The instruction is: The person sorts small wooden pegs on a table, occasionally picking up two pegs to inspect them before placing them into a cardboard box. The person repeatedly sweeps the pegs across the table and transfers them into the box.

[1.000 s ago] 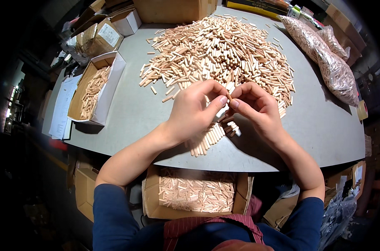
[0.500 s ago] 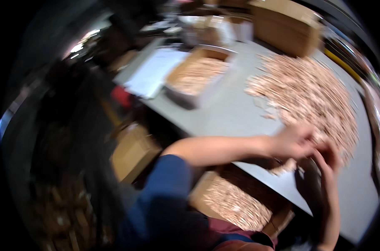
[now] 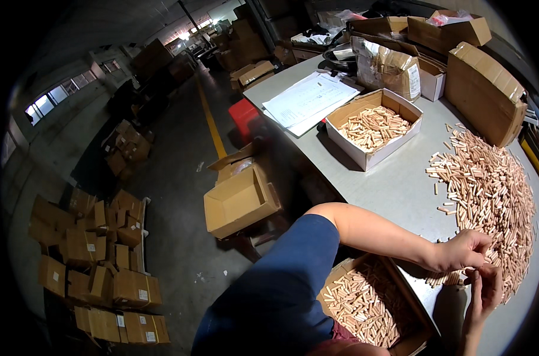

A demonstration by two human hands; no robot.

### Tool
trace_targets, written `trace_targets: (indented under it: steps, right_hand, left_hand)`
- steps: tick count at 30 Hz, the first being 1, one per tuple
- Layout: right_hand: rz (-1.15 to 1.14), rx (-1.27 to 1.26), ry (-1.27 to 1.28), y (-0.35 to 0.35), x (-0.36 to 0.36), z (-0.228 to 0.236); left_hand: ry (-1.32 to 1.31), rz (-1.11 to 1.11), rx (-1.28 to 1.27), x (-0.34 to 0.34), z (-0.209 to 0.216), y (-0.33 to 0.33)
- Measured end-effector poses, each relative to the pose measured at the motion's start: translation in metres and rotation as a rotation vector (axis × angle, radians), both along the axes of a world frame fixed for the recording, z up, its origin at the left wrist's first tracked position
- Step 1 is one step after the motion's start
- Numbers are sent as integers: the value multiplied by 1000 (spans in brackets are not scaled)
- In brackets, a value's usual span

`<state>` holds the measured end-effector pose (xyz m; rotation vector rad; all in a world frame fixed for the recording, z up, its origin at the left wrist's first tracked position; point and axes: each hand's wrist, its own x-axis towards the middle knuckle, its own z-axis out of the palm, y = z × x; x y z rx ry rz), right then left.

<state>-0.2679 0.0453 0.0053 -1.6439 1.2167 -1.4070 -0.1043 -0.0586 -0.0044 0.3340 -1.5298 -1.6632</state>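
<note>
A wide heap of small wooden dowel pins [image 3: 489,190] is spread over the right side of the grey table. At its near edge my left hand [image 3: 462,250] is closed, with its fingertips bent together. My right hand [image 3: 489,286] meets it just below, thumb and fingers pinched. The two hands come together at the fingertips. Whatever lies between them is too small or hidden to name. Several loose dowel pins [image 3: 444,279] lie on the table beside my left wrist. Below the table edge, near my body, a cardboard box holds more dowel pins [image 3: 364,305].
A white-sided box [image 3: 373,159] of dowel pins stands on the table [image 3: 394,190], beside papers [image 3: 311,101]. Cardboard boxes [image 3: 483,83] line the back. An open carton [image 3: 240,204] and a red stool-like object [image 3: 244,118] are left of the table. Stacked cartons [image 3: 112,261] stand farther left.
The view has swung toward the left, showing more of the floor and the stacked cartons, and is now sharp. My hands remain close together at the heap's near edge.
</note>
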Motion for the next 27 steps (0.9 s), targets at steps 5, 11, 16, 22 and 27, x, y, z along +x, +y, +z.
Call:
trace_targets:
  steps: [5,11,16,22,27]
  right_hand:
    - [60,-101,232,-1,-16,-9]
    - [9,-80,57,-2,5,-1]
    - [-44,26,-136,-13,-10,11]
    - [-20,175,-264,-22,-5,20]
    - [93,147,-400,-22,-10,21]
  left_hand:
    - [70,-34,114,-6,-12,-4]
    - [82,-108,342,2,-9,7]
    - [66,-41,111,5,19,6]
    - [22,-45,240,14,19,0]
    - [-100,-55,137,15,20,-5]
